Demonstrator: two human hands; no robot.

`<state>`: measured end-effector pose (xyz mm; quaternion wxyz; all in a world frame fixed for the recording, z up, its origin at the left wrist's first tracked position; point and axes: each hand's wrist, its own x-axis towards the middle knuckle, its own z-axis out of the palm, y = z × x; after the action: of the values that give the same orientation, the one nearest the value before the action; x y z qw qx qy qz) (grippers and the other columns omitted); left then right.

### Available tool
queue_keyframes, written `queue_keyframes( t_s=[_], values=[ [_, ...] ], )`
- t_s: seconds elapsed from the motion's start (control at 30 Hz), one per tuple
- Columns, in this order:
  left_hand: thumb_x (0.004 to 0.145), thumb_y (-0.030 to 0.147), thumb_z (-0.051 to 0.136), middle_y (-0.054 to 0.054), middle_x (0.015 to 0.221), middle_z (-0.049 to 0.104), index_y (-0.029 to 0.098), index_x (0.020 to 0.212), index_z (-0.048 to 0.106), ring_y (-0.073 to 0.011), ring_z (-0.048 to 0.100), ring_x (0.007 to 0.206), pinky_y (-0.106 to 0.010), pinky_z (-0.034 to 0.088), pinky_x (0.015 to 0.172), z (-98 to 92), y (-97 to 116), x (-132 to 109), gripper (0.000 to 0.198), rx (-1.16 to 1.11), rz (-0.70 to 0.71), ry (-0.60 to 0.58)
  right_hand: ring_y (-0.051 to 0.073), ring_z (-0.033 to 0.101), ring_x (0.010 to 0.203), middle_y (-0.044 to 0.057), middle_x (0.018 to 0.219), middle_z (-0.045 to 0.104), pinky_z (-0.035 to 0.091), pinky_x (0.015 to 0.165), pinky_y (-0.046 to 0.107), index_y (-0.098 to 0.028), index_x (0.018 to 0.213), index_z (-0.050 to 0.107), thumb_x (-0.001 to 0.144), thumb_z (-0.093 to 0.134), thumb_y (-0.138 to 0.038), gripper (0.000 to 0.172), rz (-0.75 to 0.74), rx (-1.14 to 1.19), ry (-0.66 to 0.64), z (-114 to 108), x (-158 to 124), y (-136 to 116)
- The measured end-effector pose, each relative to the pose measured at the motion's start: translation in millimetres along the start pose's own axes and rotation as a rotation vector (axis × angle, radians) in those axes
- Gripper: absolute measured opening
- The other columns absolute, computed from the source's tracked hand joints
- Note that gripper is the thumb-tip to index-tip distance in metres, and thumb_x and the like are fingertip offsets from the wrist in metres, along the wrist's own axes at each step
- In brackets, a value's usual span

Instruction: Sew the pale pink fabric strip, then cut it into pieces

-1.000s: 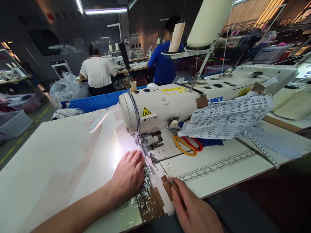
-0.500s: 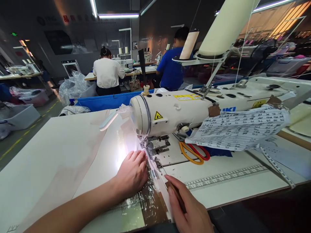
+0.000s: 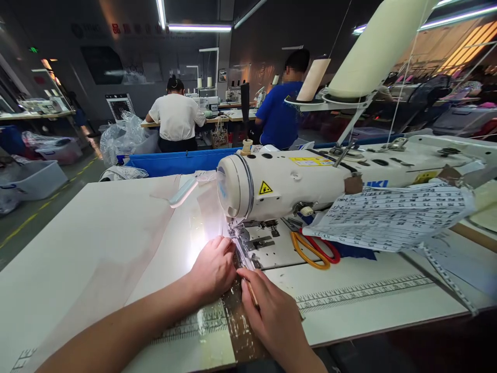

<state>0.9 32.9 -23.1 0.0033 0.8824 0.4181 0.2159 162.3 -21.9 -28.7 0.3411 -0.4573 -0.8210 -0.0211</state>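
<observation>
The right hand point(image 3: 272, 316) has its fingers closed on a thin stick point(image 3: 252, 293), low on the table point(image 3: 361, 277) at 6 o'clock from the sewing machine point(image 3: 295, 186), while the left hand point(image 3: 213, 269) lies flat, fingers loose, just beside at 9 o'clock.

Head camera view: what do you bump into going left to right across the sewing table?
The sheer fabric → left hand → right hand holding a thin stick → orange and red scissors → printed paper sheet.

Dim hall, ceiling strip lights point(image 3: 198, 27), needle-lamp glare on the table point(image 3: 77, 243), wide-angle edge bending
</observation>
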Motion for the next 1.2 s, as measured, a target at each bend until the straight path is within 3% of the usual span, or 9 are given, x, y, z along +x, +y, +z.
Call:
queue_keyframes(
  t_s=[0.33, 0.7, 0.9, 1.03, 1.2],
  values=[
    [0.09, 0.018, 0.037, -0.012, 0.094, 0.057, 0.015, 0.093, 0.058, -0.0244, 0.052, 0.086, -0.04, 0.05, 0.074, -1.8, -1, 0, 0.021, -0.054, -0.017, 0.019, 0.018, 0.066, 0.068, 0.008, 0.091, 0.067, 0.046, 0.054, 0.027, -0.014, 0.106, 0.058, 0.099, 0.028, -0.016, 0.031, -0.055, -0.183, 0.0, 7, 4, -2],
    [0.085, 0.015, 0.041, -0.013, 0.102, 0.061, 0.013, 0.101, 0.061, -0.0255, 0.056, 0.092, -0.042, 0.052, 0.079, -3.0, -12, 3, 0.025, -0.069, -0.02, 0.037, 0.018, 0.062, 0.06, 0.005, 0.079, 0.061, 0.041, 0.051, 0.028, -0.014, 0.108, 0.057, 0.094, 0.03, -0.007, 0.031, -0.006, -0.324, -0.063, 10, 8, -12],
    [0.081, 0.01, 0.04, -0.013, 0.105, 0.064, 0.013, 0.102, 0.059, -0.0257, 0.059, 0.093, -0.043, 0.053, 0.081, -2.2, -23, 5, 0.028, -0.098, -0.032, 0.103, 0.017, 0.062, 0.064, 0.006, 0.086, 0.064, 0.042, 0.055, 0.027, -0.014, 0.114, 0.057, 0.096, 0.03, -0.012, 0.033, -0.048, -0.257, -0.036, 3, 1, -10],
    [0.084, 0.01, 0.038, -0.012, 0.103, 0.064, 0.015, 0.1, 0.058, -0.0241, 0.06, 0.096, -0.04, 0.054, 0.082, -1.6, -29, 8, 0.025, -0.114, -0.094, 0.159, 0.017, 0.062, 0.077, 0.007, 0.091, 0.064, 0.045, 0.062, 0.026, -0.014, 0.115, 0.059, 0.1, 0.029, -0.02, 0.034, -0.04, -0.234, -0.018, -13, 0, 12],
    [0.091, 0.021, 0.037, -0.011, 0.092, 0.063, 0.016, 0.086, 0.057, -0.0247, 0.062, 0.087, -0.039, 0.056, 0.074, 4.6, -43, 24, 0.021, -0.115, -0.137, 0.208, 0.024, 0.061, 0.078, 0.01, 0.085, 0.061, 0.045, 0.061, 0.03, -0.012, 0.107, 0.065, 0.097, 0.033, -0.02, 0.035, 0.028, -0.514, -0.057, -24, 15, 66]
  ],
)
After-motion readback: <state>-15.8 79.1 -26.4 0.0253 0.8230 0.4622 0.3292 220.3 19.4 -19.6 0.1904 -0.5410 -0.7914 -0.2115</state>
